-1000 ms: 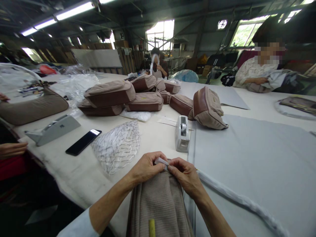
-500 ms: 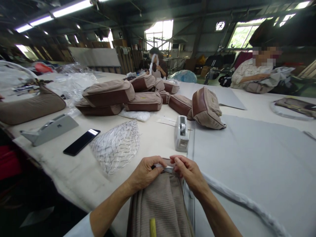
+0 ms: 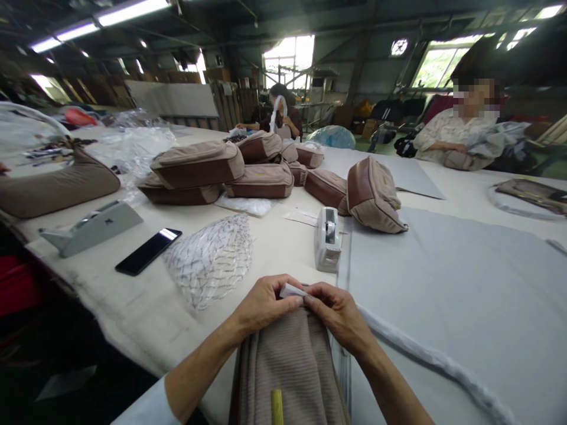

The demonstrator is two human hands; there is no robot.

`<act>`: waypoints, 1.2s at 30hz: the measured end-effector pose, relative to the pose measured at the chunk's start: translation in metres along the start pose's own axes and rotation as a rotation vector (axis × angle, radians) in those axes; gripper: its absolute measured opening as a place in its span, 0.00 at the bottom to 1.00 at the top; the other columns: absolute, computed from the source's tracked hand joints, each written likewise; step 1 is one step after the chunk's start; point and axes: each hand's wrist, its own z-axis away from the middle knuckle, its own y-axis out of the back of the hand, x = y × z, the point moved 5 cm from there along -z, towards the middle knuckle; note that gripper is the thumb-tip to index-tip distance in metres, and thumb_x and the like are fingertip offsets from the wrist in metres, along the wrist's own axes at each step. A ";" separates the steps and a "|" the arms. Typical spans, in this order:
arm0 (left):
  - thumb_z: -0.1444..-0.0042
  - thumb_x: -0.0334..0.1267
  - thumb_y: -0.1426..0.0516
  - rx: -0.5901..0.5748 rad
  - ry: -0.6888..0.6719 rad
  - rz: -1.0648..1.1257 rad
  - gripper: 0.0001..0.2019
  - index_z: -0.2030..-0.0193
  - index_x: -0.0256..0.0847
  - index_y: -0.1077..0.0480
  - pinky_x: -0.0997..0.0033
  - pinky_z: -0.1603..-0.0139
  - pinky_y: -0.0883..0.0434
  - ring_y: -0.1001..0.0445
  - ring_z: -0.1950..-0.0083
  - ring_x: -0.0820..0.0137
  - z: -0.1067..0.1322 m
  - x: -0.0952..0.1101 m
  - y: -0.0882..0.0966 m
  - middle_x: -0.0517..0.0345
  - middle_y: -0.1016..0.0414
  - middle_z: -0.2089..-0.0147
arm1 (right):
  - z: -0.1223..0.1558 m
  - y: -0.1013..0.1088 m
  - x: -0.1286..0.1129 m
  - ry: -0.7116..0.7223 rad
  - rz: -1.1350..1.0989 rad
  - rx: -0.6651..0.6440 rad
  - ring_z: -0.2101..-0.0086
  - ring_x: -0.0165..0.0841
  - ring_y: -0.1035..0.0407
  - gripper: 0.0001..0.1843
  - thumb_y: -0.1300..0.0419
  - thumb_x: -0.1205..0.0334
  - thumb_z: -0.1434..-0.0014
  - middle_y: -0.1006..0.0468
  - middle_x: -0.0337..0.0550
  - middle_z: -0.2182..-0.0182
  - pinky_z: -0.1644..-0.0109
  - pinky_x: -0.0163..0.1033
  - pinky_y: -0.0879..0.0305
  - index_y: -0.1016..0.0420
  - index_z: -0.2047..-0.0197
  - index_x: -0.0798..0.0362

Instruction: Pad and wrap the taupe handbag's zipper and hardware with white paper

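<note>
Tape strip (image 3: 291,290) lay crosswise atop the ribbed cover (image 3: 287,366), at its far end, pinched by fingers of left hand (image 3: 264,304) and right hand (image 3: 339,311), equally near.

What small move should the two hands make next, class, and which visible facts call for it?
Probably press the white strip down onto the top edge of the ribbed beige cover. The left hand and right hand both pinch the strip right at that edge, and a tape dispenser stands just beyond them on the table.
</note>
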 end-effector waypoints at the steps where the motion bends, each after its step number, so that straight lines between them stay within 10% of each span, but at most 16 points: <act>1: 0.51 0.36 0.42 0.019 0.001 -0.002 0.09 0.63 0.35 0.27 0.78 0.68 0.39 0.36 0.71 0.75 0.000 0.000 0.000 0.63 0.30 0.72 | -0.001 0.000 0.000 -0.001 -0.011 -0.005 0.70 0.30 0.35 0.11 0.38 0.55 0.46 0.26 0.39 0.73 0.66 0.33 0.41 0.24 0.67 0.55; 21: 0.49 0.34 0.44 -0.001 -0.006 -0.009 0.08 0.63 0.36 0.28 0.76 0.64 0.38 0.33 0.66 0.72 0.006 0.002 -0.001 0.61 0.28 0.68 | 0.002 -0.003 0.003 -0.067 -0.052 0.053 0.76 0.27 0.40 0.10 0.39 0.57 0.47 0.32 0.36 0.78 0.73 0.32 0.47 0.28 0.70 0.56; 30: 0.48 0.31 0.47 0.080 -0.099 -0.073 0.06 0.69 0.38 0.29 0.75 0.60 0.37 0.31 0.65 0.72 0.007 -0.006 -0.004 0.62 0.29 0.71 | 0.016 -0.001 -0.010 0.374 0.281 0.093 0.61 0.34 0.31 0.08 0.44 0.65 0.41 0.23 0.43 0.64 0.56 0.38 0.36 0.23 0.62 0.51; 36: 0.49 0.30 0.47 0.134 -0.155 -0.139 0.06 0.71 0.38 0.29 0.76 0.61 0.36 0.31 0.66 0.72 0.011 -0.001 -0.004 0.61 0.28 0.71 | 0.008 0.014 -0.013 0.049 0.199 0.072 0.59 0.36 0.30 0.17 0.47 0.54 0.39 0.23 0.46 0.58 0.55 0.39 0.35 0.26 0.52 0.52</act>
